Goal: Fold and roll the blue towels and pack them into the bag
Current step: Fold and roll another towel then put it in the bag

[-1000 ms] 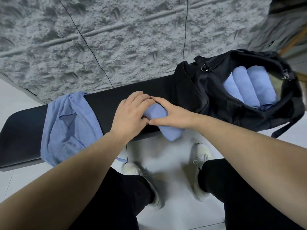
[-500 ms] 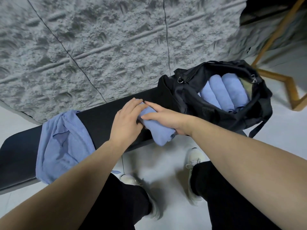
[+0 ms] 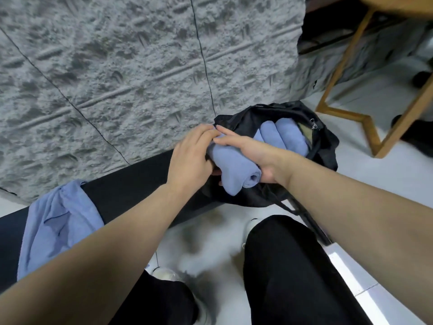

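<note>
Item: rolled towel, blue, held between both hands at the near lip of the bag.
Left hand: curled round the roll's left side.
Right hand: laid over its top and right side, thumb beneath.
Axis: long axis runs from the person toward the wall; coiled end faces the person.
Bag: open, just right of the roll and beyond it, rolls packed inside, lying parallel. Right hand nearer the opening.
Remaining: loose towel draped on surface, far left.
</note>
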Tool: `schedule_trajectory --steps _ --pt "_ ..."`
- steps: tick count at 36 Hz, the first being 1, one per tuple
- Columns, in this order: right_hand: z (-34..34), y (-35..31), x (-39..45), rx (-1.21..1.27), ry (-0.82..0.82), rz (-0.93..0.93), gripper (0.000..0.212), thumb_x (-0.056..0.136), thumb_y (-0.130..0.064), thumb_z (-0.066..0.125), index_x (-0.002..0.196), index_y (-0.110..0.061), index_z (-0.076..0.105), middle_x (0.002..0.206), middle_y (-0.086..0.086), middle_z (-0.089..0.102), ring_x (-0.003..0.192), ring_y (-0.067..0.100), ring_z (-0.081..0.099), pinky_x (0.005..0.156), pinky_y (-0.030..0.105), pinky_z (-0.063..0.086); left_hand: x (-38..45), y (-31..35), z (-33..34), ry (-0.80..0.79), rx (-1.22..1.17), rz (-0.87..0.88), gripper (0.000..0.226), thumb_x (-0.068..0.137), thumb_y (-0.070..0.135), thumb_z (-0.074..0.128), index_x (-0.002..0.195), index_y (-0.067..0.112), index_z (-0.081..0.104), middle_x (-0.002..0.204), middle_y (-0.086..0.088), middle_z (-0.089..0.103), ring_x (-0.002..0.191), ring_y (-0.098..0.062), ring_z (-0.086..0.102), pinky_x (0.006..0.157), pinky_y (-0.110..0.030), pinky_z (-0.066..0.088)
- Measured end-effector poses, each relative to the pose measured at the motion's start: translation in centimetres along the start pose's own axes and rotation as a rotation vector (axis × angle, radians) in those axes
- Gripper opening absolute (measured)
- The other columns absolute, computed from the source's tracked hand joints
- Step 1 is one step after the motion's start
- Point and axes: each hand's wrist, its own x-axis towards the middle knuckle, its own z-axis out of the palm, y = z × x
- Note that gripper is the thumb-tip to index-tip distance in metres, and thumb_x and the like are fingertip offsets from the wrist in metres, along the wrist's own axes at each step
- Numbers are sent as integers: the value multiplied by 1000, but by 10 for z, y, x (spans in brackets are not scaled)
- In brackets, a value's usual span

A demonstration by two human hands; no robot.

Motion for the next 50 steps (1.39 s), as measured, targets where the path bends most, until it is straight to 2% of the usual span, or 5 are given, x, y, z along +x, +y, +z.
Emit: schedule_trajectory --steps 13,25,29,33,50 --pt "-69 -35 -24 -129 330 43 47 83 -38 71 125 -20 62 104 14 63 86 28 60 77 37 48 46 44 35 -174 -107 -4 50 81 7 56 128 15 43 127 2 45 110 -17 47 90 -31 41" --pt "-102 -44 -18 -573 467 322 44 84 -51 66 112 -17 61 92 10 70 69 22 67 61 26 51 84 35 46 -743 569 215 31 99 35 33 93 25 62 70 10 51 72 -16 47 91 -34 35" --pt "-98 -43 -7 -693 479 289 45 82 -53 65 114 -23 57 103 12 67 68 22 69 54 27 52 90 23 46 -697 670 203 50 98 45 29 90 23 73 112 -3 67 106 -22 55 97 -35 35" --pt "-92 -45 3 -693 470 297 40 86 -47 63 108 -14 59 80 8 65 54 20 61 52 23 46 85 9 36 -660 624 146 45 95 61 37 104 39 75 164 -8 16 151 -28 3 121 -38 -5" --pt "-40 -53 59 -538 524 81 19 88 -34 55 98 -18 49 79 2 44 65 17 40 63 29 34 35 -48 17 -555 203 256 42 75 56 37 87 25 63 103 15 66 123 -2 46 118 -42 -5"
